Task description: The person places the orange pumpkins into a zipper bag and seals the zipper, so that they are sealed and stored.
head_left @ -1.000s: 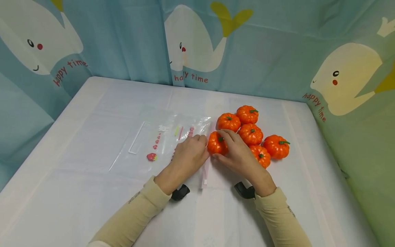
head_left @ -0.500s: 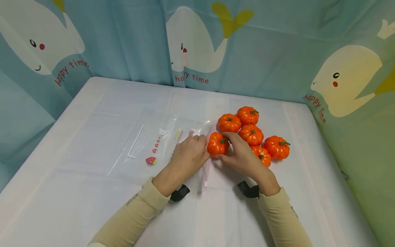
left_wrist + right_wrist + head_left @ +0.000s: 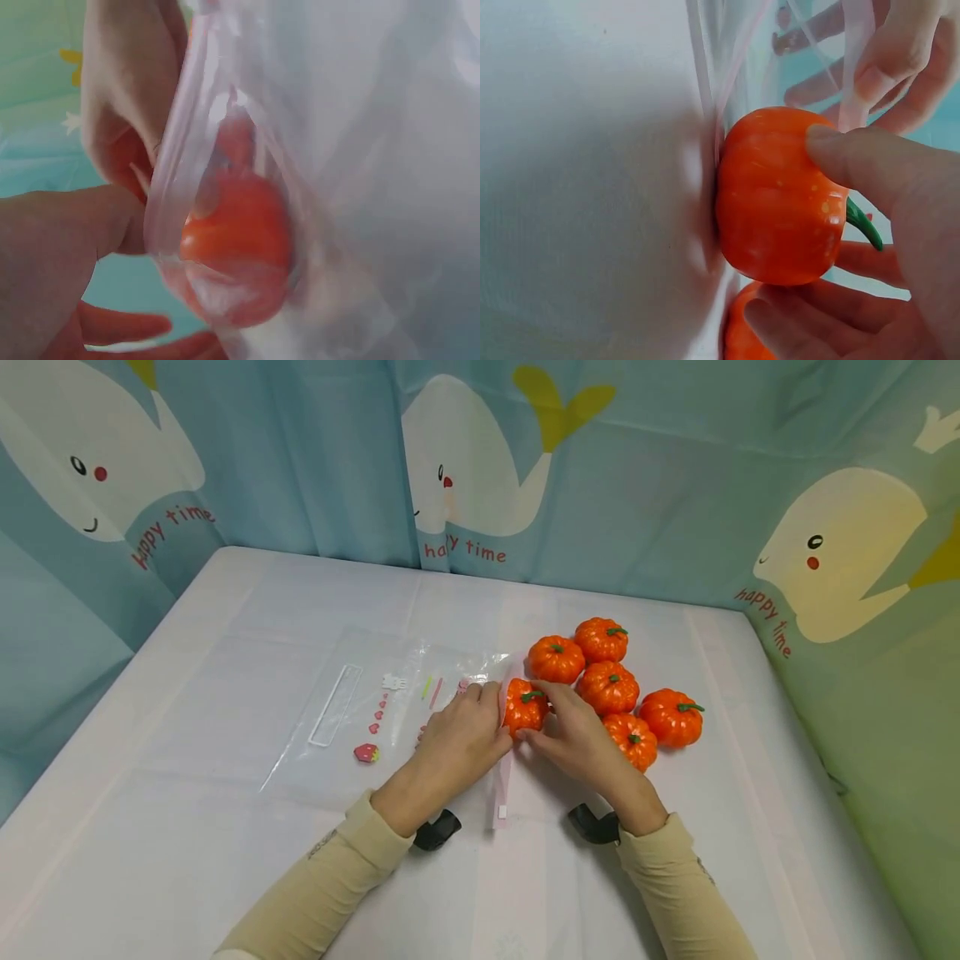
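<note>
Well, pumpkin (image 3: 525, 710) at mouth of bag (image 3: 397, 714)

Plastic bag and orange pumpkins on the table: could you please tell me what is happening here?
A person works with both hands. The left hand pinches the pink edge of the clear plastic bag, while the right hand holds one small pumpkin at its mouth. How far inside that pumpkin is, I cannot tell exactly. Five other pumpkins sit on the table, to the right of the bag.
</note>
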A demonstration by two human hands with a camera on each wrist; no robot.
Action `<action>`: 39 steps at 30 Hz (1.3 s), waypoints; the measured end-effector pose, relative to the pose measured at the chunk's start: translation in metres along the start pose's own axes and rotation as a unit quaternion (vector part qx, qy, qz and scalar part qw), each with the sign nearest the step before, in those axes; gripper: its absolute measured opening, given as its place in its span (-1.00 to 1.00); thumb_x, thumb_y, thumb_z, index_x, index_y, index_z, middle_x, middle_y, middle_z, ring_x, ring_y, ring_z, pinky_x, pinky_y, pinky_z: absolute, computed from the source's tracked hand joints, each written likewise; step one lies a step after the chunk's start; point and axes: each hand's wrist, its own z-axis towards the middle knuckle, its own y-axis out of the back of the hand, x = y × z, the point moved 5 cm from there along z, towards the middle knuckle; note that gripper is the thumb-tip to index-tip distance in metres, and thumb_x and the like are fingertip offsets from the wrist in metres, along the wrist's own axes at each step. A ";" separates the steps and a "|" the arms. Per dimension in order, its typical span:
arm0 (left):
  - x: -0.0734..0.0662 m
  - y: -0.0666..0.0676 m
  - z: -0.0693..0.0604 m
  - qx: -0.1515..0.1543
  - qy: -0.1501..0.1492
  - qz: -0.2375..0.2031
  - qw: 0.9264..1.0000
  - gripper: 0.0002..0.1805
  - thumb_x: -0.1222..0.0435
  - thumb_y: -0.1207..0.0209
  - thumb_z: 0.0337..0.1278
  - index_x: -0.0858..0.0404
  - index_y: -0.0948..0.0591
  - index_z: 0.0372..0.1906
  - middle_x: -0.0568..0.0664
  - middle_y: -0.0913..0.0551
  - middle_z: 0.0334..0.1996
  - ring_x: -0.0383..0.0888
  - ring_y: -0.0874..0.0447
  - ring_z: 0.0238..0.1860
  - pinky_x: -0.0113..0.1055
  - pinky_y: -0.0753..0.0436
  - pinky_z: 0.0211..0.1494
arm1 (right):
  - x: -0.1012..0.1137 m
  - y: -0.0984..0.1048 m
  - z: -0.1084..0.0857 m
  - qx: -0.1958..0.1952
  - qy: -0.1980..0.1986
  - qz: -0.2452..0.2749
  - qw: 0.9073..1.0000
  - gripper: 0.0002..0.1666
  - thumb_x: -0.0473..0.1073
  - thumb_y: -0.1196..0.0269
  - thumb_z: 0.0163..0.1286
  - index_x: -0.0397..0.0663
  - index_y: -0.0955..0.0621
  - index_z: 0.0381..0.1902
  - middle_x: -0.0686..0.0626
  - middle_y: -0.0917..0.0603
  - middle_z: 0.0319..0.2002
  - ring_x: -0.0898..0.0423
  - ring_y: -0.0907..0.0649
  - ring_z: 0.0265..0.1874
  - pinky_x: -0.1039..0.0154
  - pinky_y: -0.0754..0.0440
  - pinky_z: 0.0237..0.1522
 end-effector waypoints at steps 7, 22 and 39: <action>0.004 -0.013 0.001 0.062 0.020 0.021 0.998 -0.18 0.01 -0.21 0.23 0.47 -0.29 0.39 0.34 -0.43 0.33 0.22 -0.45 0.32 0.02 -0.58 0.23 | 0.000 -0.001 0.000 0.016 -0.004 0.003 1.000 -0.15 -0.16 -0.46 0.19 -0.20 -0.35 0.38 -0.16 -0.52 0.27 -0.08 -0.58 0.18 0.00 -0.59 0.19; -0.015 -0.003 -0.006 0.033 -0.041 0.062 0.997 -0.40 0.32 -0.04 0.39 0.63 -0.26 0.37 0.44 -0.37 0.36 0.20 -0.37 0.41 -0.09 -0.38 0.43 | 0.002 -0.005 0.005 -0.045 0.017 0.029 0.998 -0.27 -0.26 -0.44 0.20 -0.31 -0.42 0.27 -0.22 -0.57 0.18 -0.11 -0.61 0.19 0.00 -0.58 0.19; -0.006 -0.011 -0.003 0.080 0.011 0.024 0.996 -0.09 0.01 -0.21 0.24 0.43 -0.14 0.50 0.34 -0.14 0.51 0.23 -0.16 0.51 0.07 -0.26 0.49 | 0.004 0.001 0.000 -0.010 0.027 0.044 0.999 -0.45 -0.31 -0.38 0.25 -0.26 -0.48 0.17 -0.18 -0.57 0.11 -0.09 -0.64 0.11 0.01 -0.66 0.07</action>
